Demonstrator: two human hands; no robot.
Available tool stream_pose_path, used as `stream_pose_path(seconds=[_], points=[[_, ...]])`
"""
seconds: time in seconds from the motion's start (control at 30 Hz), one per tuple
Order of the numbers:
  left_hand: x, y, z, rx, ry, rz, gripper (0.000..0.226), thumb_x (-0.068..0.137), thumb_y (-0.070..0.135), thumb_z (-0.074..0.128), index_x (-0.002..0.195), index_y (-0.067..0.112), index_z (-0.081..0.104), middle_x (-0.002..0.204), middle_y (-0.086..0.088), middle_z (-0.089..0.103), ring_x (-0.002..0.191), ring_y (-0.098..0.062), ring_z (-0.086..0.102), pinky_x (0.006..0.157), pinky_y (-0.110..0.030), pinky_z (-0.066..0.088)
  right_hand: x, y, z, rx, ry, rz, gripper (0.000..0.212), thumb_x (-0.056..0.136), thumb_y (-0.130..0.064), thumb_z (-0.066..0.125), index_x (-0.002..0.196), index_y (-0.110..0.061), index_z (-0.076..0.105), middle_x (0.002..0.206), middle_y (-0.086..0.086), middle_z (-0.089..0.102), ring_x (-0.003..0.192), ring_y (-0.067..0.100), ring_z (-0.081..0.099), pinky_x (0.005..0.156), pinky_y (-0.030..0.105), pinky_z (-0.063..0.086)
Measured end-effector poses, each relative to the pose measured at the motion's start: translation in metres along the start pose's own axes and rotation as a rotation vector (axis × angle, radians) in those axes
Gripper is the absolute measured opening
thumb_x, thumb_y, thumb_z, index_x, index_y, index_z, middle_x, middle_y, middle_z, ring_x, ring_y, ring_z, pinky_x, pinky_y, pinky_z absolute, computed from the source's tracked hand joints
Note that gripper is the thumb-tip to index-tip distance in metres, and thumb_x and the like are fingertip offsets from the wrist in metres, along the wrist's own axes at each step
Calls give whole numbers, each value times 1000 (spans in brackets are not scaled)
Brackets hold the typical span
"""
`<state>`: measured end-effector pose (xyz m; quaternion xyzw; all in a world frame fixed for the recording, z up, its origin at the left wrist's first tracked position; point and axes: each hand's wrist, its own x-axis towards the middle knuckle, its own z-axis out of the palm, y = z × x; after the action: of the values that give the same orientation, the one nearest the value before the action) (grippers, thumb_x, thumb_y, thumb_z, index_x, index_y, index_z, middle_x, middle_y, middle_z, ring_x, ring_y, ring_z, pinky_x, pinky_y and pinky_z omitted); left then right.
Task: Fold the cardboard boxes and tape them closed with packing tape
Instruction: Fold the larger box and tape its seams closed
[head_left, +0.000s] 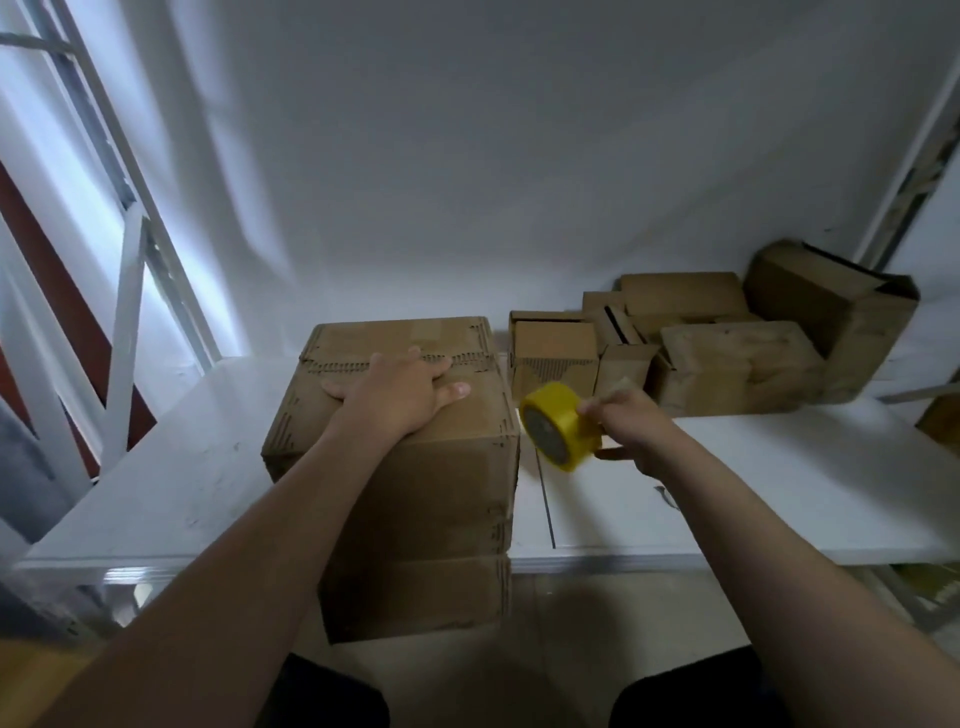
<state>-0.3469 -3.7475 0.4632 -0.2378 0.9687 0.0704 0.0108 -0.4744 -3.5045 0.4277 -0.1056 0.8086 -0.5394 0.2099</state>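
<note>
No readable text, label, brand or number is showing anywhere; the cardboard boxes (405, 415) and the yellow tape roll (558, 434) are appearing unmarked.

Left hand (397, 392) flat on box (405, 467)

A single wide-angle view from the person's head looks forward and steeply down over both forearms onto a white table (779, 499). The near table edge sits close; the far white wall (493, 156) bends with lens distortion.
</note>
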Motion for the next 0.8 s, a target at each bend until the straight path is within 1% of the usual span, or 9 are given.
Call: stream_pose_path(seconds=[0.07, 0.17, 0.3, 0.4, 0.5, 0.53, 0.63, 0.73, 0.8], points=[[1, -2, -2, 22, -8, -7, 71, 90, 83, 29, 154, 52, 27, 169, 3, 18, 152, -41, 19, 111, -77, 21, -13, -22, -2, 75, 56, -79, 8, 101, -22, 61, 98, -15, 63, 115, 8, 60, 110, 28, 58, 90, 47, 57], [-3, -5, -10, 77, -38, 15, 70, 90, 83, 26, 154, 55, 24, 169, 7, 16, 152, -37, 22, 112, -72, 27, -37, -61, 4, 161, 141, -226, 13, 103, -25, 58, 107, -15, 64, 103, 0, 60, 107, 26, 59, 92, 49, 58], [-7, -17, -24, 66, -44, 89, 67, 94, 76, 35, 155, 47, 32, 167, 7, 25, 149, -29, 32, 116, -55, 31, -55, -96, 21, 315, 141, -310, 21, 101, -27, 61, 115, -13, 68, 109, 4, 63, 105, 24, 62, 78, 44, 62], [-10, -29, -30, -9, -41, 105, 68, 92, 73, 47, 152, 40, 43, 159, 4, 41, 143, -26, 42, 114, -45, 35, -67, -116, 45, 470, 44, -267, 17, 101, -22, 61, 112, -9, 65, 98, 6, 62, 91, 21, 65, 75, 45, 63], [-14, -37, -31, 6, 47, 121, 59, 88, 70, 52, 135, 34, 57, 137, 1, 61, 124, -24, 56, 100, -39, 44, -66, -130, 75, 554, 13, -166, 20, 101, -20, 62, 113, -3, 60, 102, 13, 63, 82, 23, 66, 64, 42, 62], [-15, -39, -30, -8, 80, 135, 59, 86, 70, 53, 131, 34, 57, 131, 2, 64, 118, -22, 58, 96, -39, 46, -64, -133, 83, 561, 17, -126, 20, 101, -20, 62, 112, -3, 60, 102, 14, 63, 82, 25, 66, 60, 42, 61], [-18, -47, -30, -44, 49, 127, 66, 82, 71, 55, 138, 37, 49, 130, 6, 61, 115, -20, 58, 95, -40, 47, -54, -137, 101, 557, -8, -39, 18, 100, -21, 64, 104, -4, 57, 92, 12, 61, 77, 26, 64, 59, 41, 59], [-15, -48, -31, -80, 122, 131, 75, 72, 84, 47, 134, 42, 51, 126, 9, 64, 111, -17, 61, 94, -42, 51, -40, -136, 108, 527, -22, -82, 26, 98, -24, 66, 114, -4, 59, 99, 12, 64, 82, 25, 65, 53, 36, 55], [-10, -50, -30, -147, 184, 141, 76, 72, 91, 40, 127, 42, 55, 116, 12, 68, 102, -13, 64, 90, -42, 54, -31, -136, 112, 418, -37, -174, 39, 97, -27, 67, 128, -8, 51, 101, 9, 64, 83, 24, 66, 56, 35, 53]])
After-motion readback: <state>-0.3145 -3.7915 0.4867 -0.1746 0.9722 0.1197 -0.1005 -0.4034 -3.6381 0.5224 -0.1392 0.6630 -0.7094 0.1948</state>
